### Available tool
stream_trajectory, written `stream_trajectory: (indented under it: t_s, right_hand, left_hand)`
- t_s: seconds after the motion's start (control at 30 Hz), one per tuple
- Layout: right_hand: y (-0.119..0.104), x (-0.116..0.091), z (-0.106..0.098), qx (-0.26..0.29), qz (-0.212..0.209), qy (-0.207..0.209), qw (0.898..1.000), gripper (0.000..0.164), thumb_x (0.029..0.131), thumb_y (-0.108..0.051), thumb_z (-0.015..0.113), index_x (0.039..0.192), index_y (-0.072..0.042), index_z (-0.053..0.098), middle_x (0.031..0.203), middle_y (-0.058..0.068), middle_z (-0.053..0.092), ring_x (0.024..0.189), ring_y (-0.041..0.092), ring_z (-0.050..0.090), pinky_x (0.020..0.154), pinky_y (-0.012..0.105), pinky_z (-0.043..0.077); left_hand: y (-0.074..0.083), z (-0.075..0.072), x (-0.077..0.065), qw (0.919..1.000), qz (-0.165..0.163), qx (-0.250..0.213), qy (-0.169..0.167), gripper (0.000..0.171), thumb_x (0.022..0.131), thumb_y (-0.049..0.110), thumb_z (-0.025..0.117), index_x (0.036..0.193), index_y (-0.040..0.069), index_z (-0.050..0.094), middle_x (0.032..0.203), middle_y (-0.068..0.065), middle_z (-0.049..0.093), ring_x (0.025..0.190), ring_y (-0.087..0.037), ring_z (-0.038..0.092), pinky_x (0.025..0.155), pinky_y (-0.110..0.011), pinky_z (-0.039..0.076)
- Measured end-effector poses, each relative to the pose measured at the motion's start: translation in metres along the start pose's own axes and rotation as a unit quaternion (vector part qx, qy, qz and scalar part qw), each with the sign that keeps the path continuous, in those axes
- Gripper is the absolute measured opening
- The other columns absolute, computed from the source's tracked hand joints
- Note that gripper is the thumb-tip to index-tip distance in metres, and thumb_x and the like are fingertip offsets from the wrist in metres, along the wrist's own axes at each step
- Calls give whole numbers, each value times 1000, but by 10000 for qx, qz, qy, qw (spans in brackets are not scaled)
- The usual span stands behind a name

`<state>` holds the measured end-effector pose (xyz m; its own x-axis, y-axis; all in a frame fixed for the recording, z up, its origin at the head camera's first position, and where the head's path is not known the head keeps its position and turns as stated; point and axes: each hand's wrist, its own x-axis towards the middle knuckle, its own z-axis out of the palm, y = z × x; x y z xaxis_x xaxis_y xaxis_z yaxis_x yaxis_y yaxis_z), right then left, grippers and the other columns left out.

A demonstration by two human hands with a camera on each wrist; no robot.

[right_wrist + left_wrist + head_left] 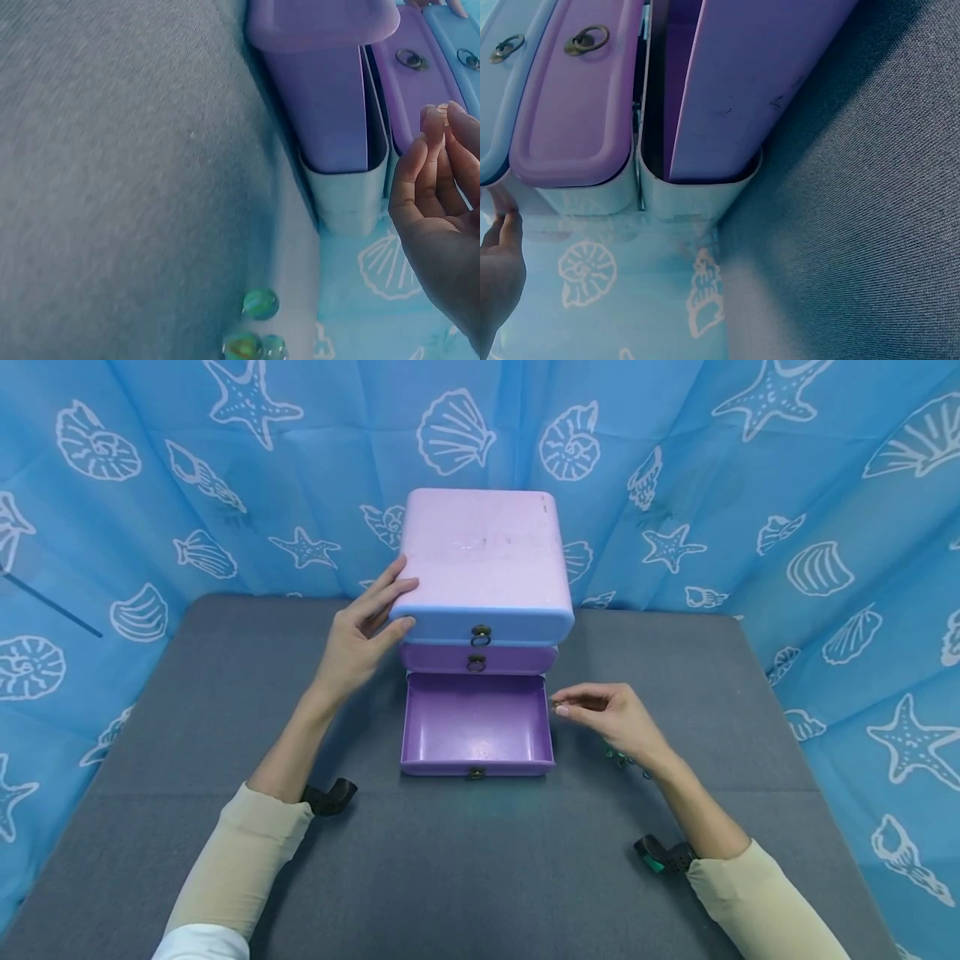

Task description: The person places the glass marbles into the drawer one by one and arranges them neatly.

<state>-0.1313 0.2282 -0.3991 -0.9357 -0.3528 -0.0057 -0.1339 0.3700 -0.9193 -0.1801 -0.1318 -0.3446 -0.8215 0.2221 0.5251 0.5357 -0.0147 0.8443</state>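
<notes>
A small drawer cabinet [480, 552] with a pink top stands on the grey table. Its blue top drawer [435, 627] and purple middle drawer [435, 658] are closed. Pulled out at the bottom is a purple drawer [476, 727], with no contents visible inside. My left hand [363, 631] rests against the cabinet's upper left side, fingers extended and thumb near the front corner. Just beside the bottom drawer's right wall, my right hand [611, 718] pinches a small marble, mostly hidden by the fingertips [431, 120]. Several green glass marbles [260, 304] lie on the table beneath the right wrist.
A blue curtain [330, 468] with white shell and starfish prints hangs behind and beside the table [480, 877]. Ring pulls [477, 662] stick out from the drawer fronts. Black wrist devices [330, 797] sit on both forearms.
</notes>
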Motion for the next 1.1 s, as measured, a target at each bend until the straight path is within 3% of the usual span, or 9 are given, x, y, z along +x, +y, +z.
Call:
stream_trajectory:
  t_s: [0.27,0.67,1.1]
  right_hand:
    - [-7,8,10,470,-16,-166,9988,26,94,-12,70,114,5,70,109,15,72,96,29,71,84,46,57]
    - [-9,21,31,705,-202,-291,9969,20,93,-5,69,111,2,71,105,16,72,89,19,71,78,37,59]
    - [-9,35,51,1149,-307,-530,9915,22,92,3,67,113,9,67,103,19,72,89,18,73,83,49,57]
  left_hand:
    - [0,0,1,10000,58,-70,19,42,91,-15,59,133,-11,54,157,-15,36,146,-22,31,116,-37,31]
    - [-1,0,0,9999,54,-88,6,43,91,-16,59,133,-11,54,157,-15,36,146,-22,31,117,-39,31]
    - [2,0,0,10000,39,-24,-4,43,91,-16,59,133,-12,53,157,-17,35,146,-23,31,116,-40,31]
